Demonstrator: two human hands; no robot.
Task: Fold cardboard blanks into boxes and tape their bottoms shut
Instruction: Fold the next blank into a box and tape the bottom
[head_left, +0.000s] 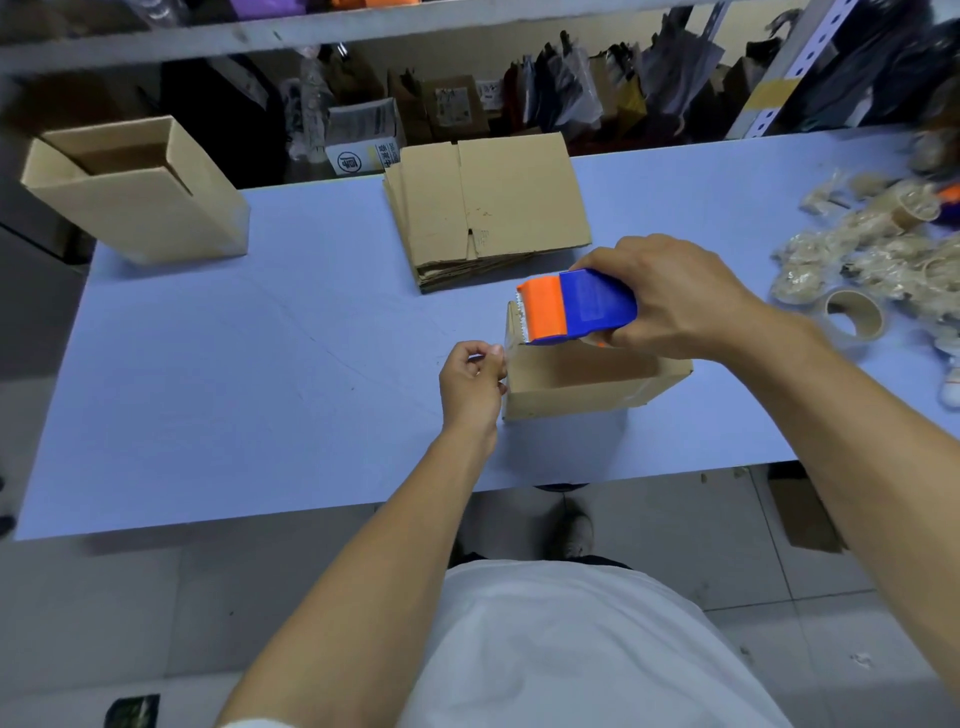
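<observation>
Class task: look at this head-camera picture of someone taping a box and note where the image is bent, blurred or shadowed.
In the head view the wide lens bows the table edges and the shelf rail; the far right corner and the tape scraps smear into blur; the hands, tape dispenser and box are sharp; soft shadows lie beside the open box at left.
</observation>
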